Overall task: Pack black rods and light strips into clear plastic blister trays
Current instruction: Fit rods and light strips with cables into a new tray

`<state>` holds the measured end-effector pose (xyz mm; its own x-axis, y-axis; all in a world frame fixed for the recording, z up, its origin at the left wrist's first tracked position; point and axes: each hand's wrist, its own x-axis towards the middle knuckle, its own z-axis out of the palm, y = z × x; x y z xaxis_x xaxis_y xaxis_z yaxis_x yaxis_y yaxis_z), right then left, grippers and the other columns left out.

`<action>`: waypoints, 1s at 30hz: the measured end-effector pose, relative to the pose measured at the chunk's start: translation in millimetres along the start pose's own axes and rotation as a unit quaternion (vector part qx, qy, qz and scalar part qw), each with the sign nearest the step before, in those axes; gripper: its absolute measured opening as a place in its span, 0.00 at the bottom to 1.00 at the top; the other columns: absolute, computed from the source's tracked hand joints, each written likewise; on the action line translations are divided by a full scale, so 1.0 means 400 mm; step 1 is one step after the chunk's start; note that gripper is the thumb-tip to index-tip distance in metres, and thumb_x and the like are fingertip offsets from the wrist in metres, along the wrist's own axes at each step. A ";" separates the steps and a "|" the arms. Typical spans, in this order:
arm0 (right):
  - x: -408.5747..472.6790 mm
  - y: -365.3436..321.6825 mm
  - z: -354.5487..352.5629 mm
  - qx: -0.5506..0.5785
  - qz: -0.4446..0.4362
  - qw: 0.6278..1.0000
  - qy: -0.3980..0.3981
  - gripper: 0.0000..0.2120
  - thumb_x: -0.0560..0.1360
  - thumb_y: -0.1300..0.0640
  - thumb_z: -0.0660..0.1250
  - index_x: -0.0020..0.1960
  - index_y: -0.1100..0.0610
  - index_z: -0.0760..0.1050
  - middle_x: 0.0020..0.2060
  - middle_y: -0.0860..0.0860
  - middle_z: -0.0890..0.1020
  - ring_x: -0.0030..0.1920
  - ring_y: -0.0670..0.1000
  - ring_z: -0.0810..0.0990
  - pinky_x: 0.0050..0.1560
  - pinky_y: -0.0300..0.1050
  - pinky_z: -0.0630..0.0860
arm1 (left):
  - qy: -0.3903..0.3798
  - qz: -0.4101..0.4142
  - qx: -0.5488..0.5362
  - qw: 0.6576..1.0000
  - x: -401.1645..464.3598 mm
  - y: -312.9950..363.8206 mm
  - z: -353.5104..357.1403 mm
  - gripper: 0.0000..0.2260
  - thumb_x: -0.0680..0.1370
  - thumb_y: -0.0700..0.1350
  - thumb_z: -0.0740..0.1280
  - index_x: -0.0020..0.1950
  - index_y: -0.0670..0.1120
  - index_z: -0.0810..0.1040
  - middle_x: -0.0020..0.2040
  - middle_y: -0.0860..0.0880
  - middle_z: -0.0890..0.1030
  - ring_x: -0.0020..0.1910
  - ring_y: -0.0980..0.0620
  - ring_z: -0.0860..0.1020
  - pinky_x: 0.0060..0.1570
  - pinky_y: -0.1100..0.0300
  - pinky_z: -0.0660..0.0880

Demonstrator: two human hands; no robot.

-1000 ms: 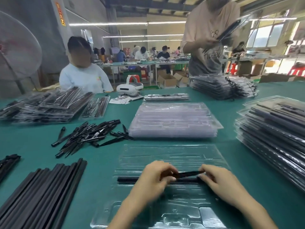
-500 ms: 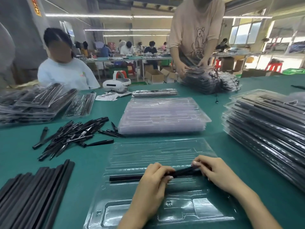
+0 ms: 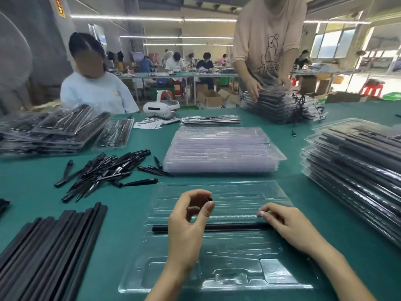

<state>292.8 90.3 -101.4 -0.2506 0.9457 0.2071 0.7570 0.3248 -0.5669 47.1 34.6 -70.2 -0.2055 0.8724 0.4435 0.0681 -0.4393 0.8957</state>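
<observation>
- Left hand (image 3: 186, 227): raised above the near tray, thumb and fingers curled and pinching a small dark piece (image 3: 210, 199) at the fingertips; most of that piece is hidden, so its kind cannot be told.
- Right hand (image 3: 288, 227): lying on the right part of the near tray, fingers curled loosely, fingertips at the right end of the black rod; whether they grip the rod or only touch it cannot be told.
- Black rod (image 3: 234, 227): one, lying crosswise in a long channel of the near tray, its middle hidden behind the left hand.
- Clear blister tray (image 3: 238, 276): open, flat on the green worktop (image 3: 134, 205), directly before the person; other recesses hold nothing visible.
- Stack of empty clear trays (image 3: 221, 148): just beyond the near tray, centre of the worktop.
- Pile of short black tapered pieces (image 3: 104, 170): loose, left of the tray stack.
- Bundle of long black rods (image 3: 47, 246): near left corner, laid side by side.
- Stack of filled trays (image 3: 355, 172): right edge of the worktop.
- Further filled trays (image 3: 54, 131): far left.
- White headset-like device (image 3: 160, 108): far centre.
- Two other persons at the far side, one seated (image 3: 97, 92), one standing (image 3: 267, 46) with hands on a tray pile (image 3: 280, 107).
</observation>
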 end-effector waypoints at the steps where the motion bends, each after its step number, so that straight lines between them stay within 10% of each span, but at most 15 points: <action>1: 0.001 0.001 0.000 -0.002 0.002 1.000 0.000 0.05 0.78 0.47 0.63 0.45 0.41 0.77 0.34 0.45 0.81 0.34 0.45 0.75 0.42 0.47 0.75 | -0.015 0.007 0.000 1.000 -0.004 -0.001 0.007 0.06 0.72 0.52 0.71 0.47 0.56 0.80 0.43 0.54 0.82 0.43 0.57 0.79 0.44 0.66 0.75; 7: 0.004 0.006 0.004 -0.016 0.009 1.000 0.004 0.04 0.78 0.46 0.63 0.44 0.40 0.75 0.32 0.43 0.79 0.33 0.44 0.74 0.41 0.48 0.75 | -0.221 0.114 0.138 0.959 -0.044 -0.026 0.070 0.13 0.75 0.43 0.69 0.59 0.51 0.78 0.57 0.55 0.79 0.58 0.57 0.76 0.61 0.62 0.72; 11: 0.005 0.007 0.007 -0.012 0.011 1.000 0.009 0.04 0.77 0.46 0.64 0.44 0.40 0.75 0.31 0.44 0.78 0.32 0.44 0.74 0.41 0.49 0.75 | -0.417 0.119 0.408 0.803 -0.058 -0.073 0.088 0.28 0.82 0.54 0.55 0.79 0.51 0.46 0.79 0.57 0.48 0.77 0.59 0.42 0.73 0.59 0.32; 14: 0.004 0.008 0.007 -0.015 0.009 1.000 0.008 0.04 0.77 0.46 0.63 0.44 0.40 0.75 0.31 0.43 0.78 0.32 0.43 0.73 0.41 0.49 0.75 | -0.398 0.108 0.414 0.811 -0.038 -0.062 0.059 0.29 0.82 0.56 0.52 0.78 0.53 0.40 0.77 0.60 0.41 0.74 0.62 0.35 0.73 0.60 0.31; 21: 0.004 0.006 0.007 -0.022 0.015 1.000 0.003 0.04 0.77 0.47 0.64 0.44 0.39 0.74 0.30 0.41 0.76 0.33 0.41 0.73 0.37 0.45 0.72 | -0.303 0.117 0.514 0.794 0.013 -0.058 -0.048 0.13 0.82 0.56 0.56 0.65 0.57 0.71 0.61 0.61 0.73 0.61 0.59 0.67 0.58 0.67 0.60; 30: 0.003 0.000 0.004 -0.029 0.013 0.999 -0.003 0.06 0.77 0.50 0.65 0.44 0.39 0.73 0.29 0.44 0.75 0.33 0.40 0.72 0.36 0.41 0.69 | -0.338 0.134 0.475 0.801 -0.018 -0.076 0.001 0.15 0.81 0.57 0.56 0.62 0.55 0.74 0.57 0.56 0.73 0.57 0.56 0.69 0.54 0.64 0.62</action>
<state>291.5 91.2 -102.5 -0.2333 0.9541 0.1876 0.7972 0.2981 -0.5249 46.9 41.7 -100.6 0.4950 0.8318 0.2512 0.7997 -0.5492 0.2427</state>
